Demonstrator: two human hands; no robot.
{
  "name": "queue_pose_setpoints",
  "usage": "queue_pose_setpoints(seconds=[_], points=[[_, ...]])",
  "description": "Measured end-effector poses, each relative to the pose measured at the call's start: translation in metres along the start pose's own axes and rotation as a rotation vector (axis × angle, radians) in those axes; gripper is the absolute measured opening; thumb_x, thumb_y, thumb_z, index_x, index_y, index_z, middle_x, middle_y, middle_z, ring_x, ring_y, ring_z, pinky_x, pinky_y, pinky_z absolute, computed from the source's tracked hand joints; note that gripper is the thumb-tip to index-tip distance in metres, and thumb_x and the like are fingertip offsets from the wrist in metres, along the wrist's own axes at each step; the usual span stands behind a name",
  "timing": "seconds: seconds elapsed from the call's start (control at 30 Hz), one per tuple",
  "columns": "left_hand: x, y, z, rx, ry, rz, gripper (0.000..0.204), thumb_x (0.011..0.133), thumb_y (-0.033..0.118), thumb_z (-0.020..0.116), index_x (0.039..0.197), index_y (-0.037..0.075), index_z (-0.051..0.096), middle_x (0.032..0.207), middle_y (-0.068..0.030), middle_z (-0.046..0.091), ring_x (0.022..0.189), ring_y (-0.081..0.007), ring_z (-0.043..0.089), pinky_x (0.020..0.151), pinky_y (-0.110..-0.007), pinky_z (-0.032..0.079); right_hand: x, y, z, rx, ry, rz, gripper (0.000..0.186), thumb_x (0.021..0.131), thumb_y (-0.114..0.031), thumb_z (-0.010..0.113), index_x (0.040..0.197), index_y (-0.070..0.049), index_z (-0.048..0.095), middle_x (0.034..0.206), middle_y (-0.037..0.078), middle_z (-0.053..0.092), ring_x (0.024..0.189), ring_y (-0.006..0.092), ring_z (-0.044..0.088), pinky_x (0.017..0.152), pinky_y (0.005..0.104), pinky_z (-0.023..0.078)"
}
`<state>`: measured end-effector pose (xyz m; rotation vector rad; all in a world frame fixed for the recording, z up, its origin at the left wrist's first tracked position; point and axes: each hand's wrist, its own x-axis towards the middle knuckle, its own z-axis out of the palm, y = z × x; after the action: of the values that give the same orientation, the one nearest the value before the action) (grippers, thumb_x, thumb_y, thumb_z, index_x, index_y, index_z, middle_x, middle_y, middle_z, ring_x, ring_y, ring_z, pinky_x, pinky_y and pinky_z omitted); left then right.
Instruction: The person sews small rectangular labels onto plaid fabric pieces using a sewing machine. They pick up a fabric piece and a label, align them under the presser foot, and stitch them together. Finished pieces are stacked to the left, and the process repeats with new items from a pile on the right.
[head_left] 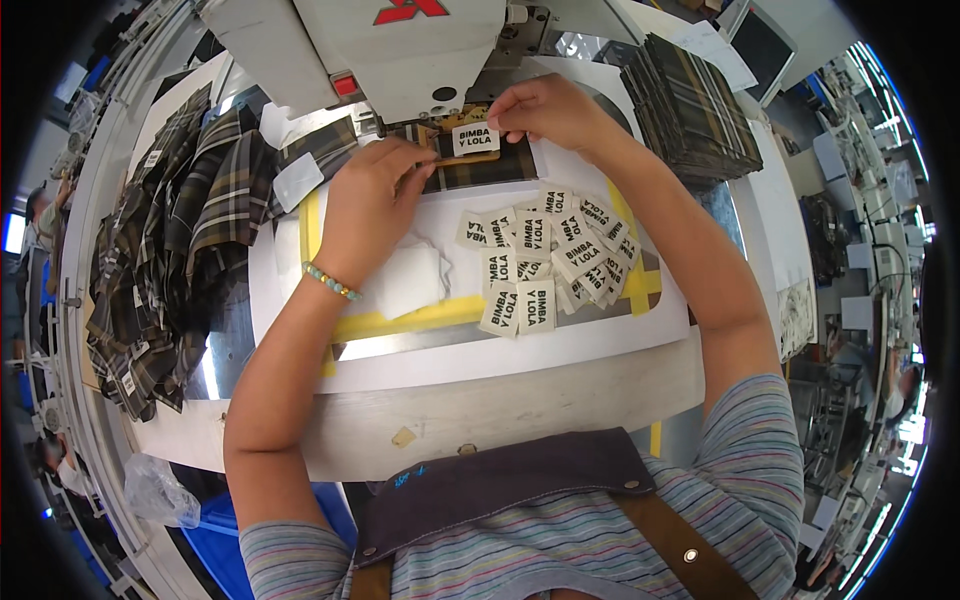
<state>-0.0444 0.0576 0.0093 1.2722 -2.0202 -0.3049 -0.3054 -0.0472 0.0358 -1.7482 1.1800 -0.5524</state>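
Note:
My right hand point(548, 112) pinches the right edge of a white woven label point(475, 140) with dark lettering. The label lies over the brass-coloured clamp frame point(484, 157) under the sewing machine head point(390, 50). Dark plaid fabric point(490, 172) sits beneath the frame. My left hand point(375, 200), a beaded bracelet at its wrist, is at the frame's left end with thumb and forefinger drawn close together; what they grip, if anything, is hidden. A loose pile of similar labels point(535, 235) lies nearer me, right of centre. Below my left hand are white backing pieces point(405, 282).
Plaid fabric pieces point(190, 215) hang in a heap at the left. A neat stack of plaid pieces point(695, 110) stands at the back right. Yellow tape point(410, 318) borders the white work surface point(480, 365). A blue bin point(225, 540) and clear plastic bag point(160, 490) are below left.

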Motion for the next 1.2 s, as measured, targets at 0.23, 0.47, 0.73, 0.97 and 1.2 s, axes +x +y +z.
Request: queue_pose_setpoints(seconds=[0.23,0.47,0.73,0.97,1.2], points=[[-0.002,0.007,0.008,0.146,-0.083,0.254,0.033,0.096,0.012,0.075,0.126,0.000,0.074,0.135,-0.0109,0.072,0.130,-0.0328,0.061,0.111,-0.044,0.051,0.023,0.001,0.007,-0.122,-0.067,-0.041,0.025,0.090,-0.021,0.078,0.105,-0.001,0.082,0.092,0.004,0.079,0.077,0.0092,0.071,0.068,0.0244,0.052],[-0.004,0.004,0.009,0.201,-0.109,0.207,0.038,0.097,0.016,0.075,0.131,-0.001,0.072,0.138,-0.0122,0.071,0.135,-0.0329,0.059,0.114,-0.043,0.050,0.027,0.008,0.010,-0.132,-0.051,-0.074,0.024,0.090,-0.022,0.080,0.104,-0.002,0.082,0.089,0.004,0.079,0.074,0.0082,0.070,0.067,0.0242,0.051],[-0.002,0.003,0.009,0.220,-0.080,0.203,0.038,0.094,0.013,0.077,0.129,-0.002,0.073,0.135,-0.0136,0.072,0.131,-0.0334,0.061,0.112,-0.043,0.051,0.027,0.000,0.007,-0.099,-0.077,-0.011,0.024,0.090,-0.026,0.081,0.103,-0.007,0.083,0.089,-0.001,0.078,0.076,0.0056,0.069,0.066,0.0228,0.048],[0.000,0.004,0.006,0.141,-0.064,0.190,0.034,0.095,0.017,0.075,0.122,-0.005,0.074,0.130,-0.0149,0.074,0.127,-0.0331,0.063,0.109,-0.042,0.052,0.034,0.006,-0.005,-0.004,-0.081,0.007,0.026,0.089,-0.029,0.081,0.105,-0.008,0.083,0.088,-0.003,0.077,0.075,0.0045,0.066,0.065,0.0214,0.047],[-0.001,0.002,0.007,0.151,-0.054,0.191,0.034,0.096,0.015,0.074,0.123,-0.005,0.073,0.130,-0.0140,0.074,0.127,-0.0332,0.063,0.109,-0.042,0.052,0.030,0.007,0.003,-0.019,-0.088,-0.026,0.024,0.089,-0.027,0.080,0.102,-0.007,0.083,0.088,-0.003,0.077,0.075,0.0046,0.066,0.065,0.0217,0.047]])
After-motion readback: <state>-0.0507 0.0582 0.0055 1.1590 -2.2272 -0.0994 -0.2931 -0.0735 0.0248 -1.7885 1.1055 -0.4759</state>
